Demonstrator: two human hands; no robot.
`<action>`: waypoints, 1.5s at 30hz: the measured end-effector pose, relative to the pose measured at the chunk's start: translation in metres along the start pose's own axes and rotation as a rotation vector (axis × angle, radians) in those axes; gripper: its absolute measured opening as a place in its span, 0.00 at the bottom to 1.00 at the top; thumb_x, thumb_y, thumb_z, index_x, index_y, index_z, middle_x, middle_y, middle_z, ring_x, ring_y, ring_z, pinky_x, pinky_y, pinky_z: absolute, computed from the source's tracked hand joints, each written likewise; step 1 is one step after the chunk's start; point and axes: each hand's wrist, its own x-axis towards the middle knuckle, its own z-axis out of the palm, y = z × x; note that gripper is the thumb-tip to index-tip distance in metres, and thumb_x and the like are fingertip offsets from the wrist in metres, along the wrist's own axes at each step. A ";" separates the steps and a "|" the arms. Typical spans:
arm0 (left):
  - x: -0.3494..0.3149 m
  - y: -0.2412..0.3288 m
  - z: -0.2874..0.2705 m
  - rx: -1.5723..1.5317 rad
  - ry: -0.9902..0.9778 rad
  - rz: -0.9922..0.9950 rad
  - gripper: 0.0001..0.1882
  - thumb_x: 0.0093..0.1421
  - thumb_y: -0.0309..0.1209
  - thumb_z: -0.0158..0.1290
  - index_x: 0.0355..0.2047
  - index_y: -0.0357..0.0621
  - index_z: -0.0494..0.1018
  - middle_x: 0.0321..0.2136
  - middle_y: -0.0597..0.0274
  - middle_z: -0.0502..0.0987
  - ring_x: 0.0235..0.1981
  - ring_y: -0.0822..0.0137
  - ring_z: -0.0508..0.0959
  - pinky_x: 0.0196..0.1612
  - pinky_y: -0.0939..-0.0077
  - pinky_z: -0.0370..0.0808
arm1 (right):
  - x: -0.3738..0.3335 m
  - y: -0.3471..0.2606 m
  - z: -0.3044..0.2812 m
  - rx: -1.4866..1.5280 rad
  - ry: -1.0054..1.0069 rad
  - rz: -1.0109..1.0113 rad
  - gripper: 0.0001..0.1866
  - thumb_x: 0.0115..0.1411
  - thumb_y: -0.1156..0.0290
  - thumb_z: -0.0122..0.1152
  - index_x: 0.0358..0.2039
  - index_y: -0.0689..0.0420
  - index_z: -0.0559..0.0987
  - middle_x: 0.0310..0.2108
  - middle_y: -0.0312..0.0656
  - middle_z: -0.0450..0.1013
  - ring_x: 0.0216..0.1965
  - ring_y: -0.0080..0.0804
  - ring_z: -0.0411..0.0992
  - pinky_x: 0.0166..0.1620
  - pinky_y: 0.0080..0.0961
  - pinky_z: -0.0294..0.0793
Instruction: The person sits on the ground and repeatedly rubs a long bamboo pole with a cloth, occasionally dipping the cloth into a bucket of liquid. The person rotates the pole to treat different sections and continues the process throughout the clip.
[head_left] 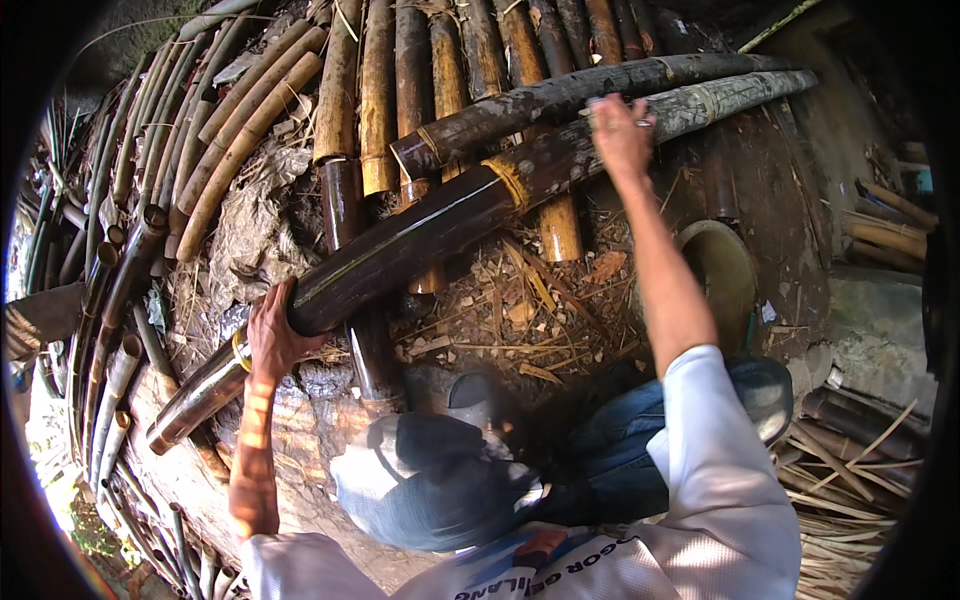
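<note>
A thick, dark, wet-looking bamboo pole lies slantwise before me, its near end at lower left and its pale grey end at upper right. A yellowish ring marks the joint near its middle. My left hand is wrapped round the pole close to the near end. On the upper stretch of the same pole rests my right hand, with fingers closed; something small and pale shows at the fingertips, too small to name. A second dark bamboo pole lies just beyond, alongside the first.
Several cut bamboo poles lie side by side at the back, and more bamboo lengths are stacked at left. A round tub stands right of my knees. Bamboo strips pile up at lower right. Shavings cover the ground.
</note>
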 end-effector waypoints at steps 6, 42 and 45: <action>0.036 0.021 -0.038 -0.128 -0.192 -0.044 0.55 0.33 0.44 0.78 0.62 0.38 0.70 0.54 0.44 0.79 0.55 0.48 0.80 0.60 0.59 0.74 | -0.197 -0.265 0.046 0.354 -0.117 -0.520 0.23 0.63 0.49 0.66 0.56 0.42 0.81 0.68 0.51 0.67 0.74 0.59 0.54 0.76 0.55 0.47; -0.016 -0.020 -0.017 -0.169 -0.450 -0.057 0.61 0.41 0.55 0.77 0.69 0.39 0.62 0.57 0.41 0.77 0.58 0.47 0.77 0.63 0.57 0.74 | -0.296 -0.318 0.023 0.466 -0.035 -0.744 0.20 0.67 0.56 0.58 0.54 0.53 0.82 0.66 0.60 0.67 0.69 0.57 0.62 0.74 0.59 0.50; -0.076 -0.017 -0.025 0.127 -0.208 -0.080 0.68 0.31 0.59 0.78 0.69 0.41 0.61 0.61 0.39 0.70 0.63 0.41 0.71 0.66 0.50 0.69 | -0.204 -0.190 0.032 0.450 0.046 -0.345 0.24 0.71 0.52 0.55 0.62 0.49 0.78 0.70 0.61 0.62 0.71 0.60 0.58 0.73 0.62 0.47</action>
